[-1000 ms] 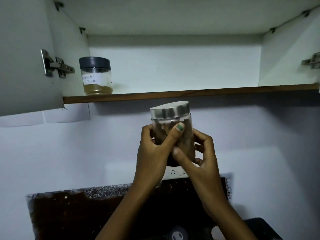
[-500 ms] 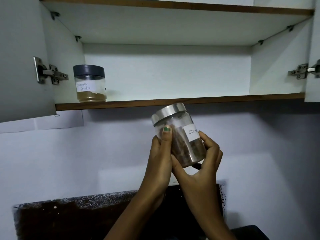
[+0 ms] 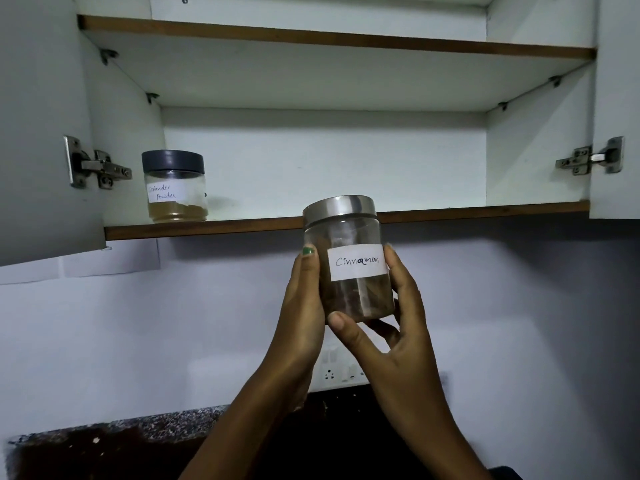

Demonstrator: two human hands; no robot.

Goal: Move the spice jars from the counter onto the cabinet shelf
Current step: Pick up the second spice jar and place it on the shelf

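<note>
- An open wall cabinet is hanging above a dark tabletop (image 3: 104,441).
- Both grips, left hand (image 3: 303,306) and right hand (image 3: 398,327), are clasping the cinnamon jar (image 3: 348,261) just below the shelf (image 3: 242,226).
- Right of the coriander jar (image 3: 175,187) is free shelf; next, lifting over the edge.

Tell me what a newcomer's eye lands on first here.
First the clear glass jar with the steel lid and white handwritten "Cinnamon" label, held at centre by the left hand and right hand, its lid level with the brown wooden edge of the lower cabinet shelf. Next, the clear jar with a dark grey lid and yellowish powder at that shelf's left end.
</note>
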